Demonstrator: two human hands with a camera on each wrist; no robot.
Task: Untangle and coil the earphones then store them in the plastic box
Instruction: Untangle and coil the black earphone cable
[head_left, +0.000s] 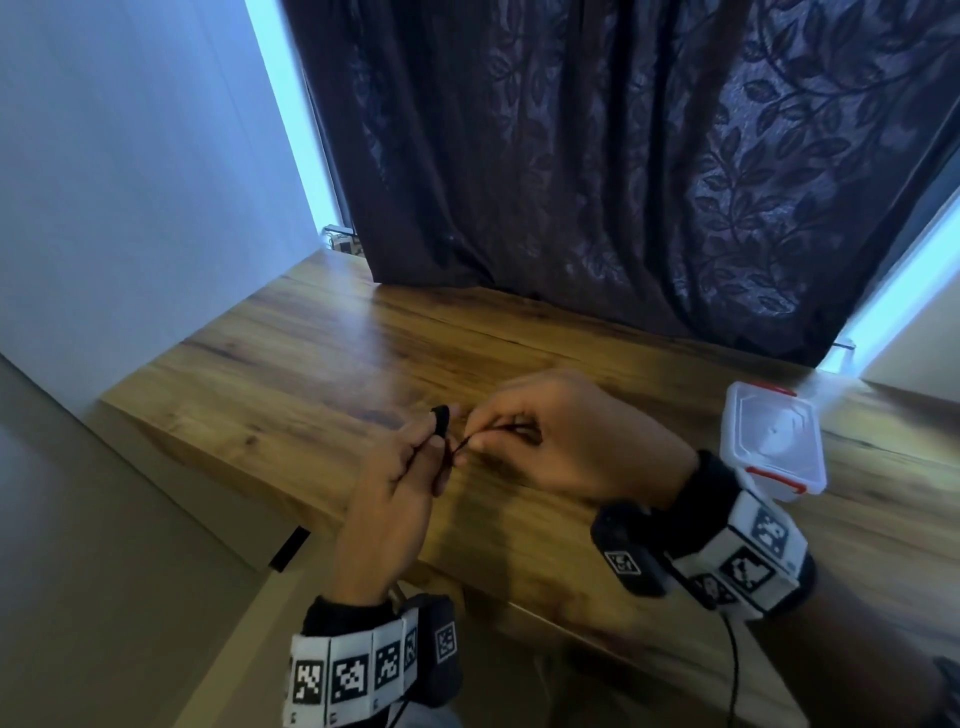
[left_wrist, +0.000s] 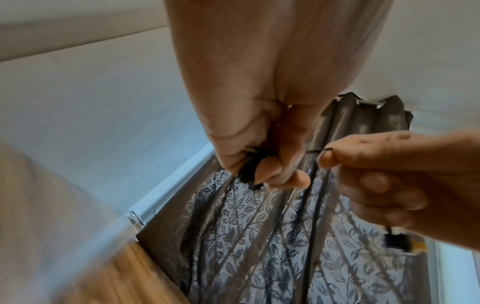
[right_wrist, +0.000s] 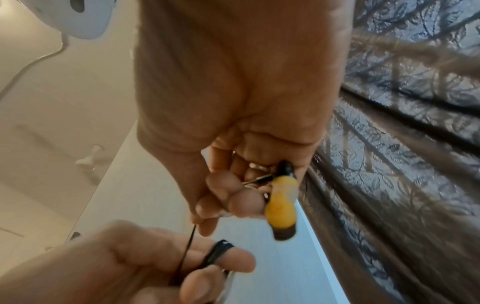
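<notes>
My left hand holds a coil of black earphone cable wound around its fingers, above the wooden table. The coil also shows in the left wrist view and the right wrist view. My right hand pinches the free cable strand just right of the coil. A yellow and black earphone piece sticks out of the right hand's curled fingers. The clear plastic box with a red-clipped lid stands on the table, behind my right wrist.
A dark leaf-patterned curtain hangs along the table's far edge. A white wall stands on the left. The table's left edge drops to a beige floor. A thin black cable hangs from my right wristband.
</notes>
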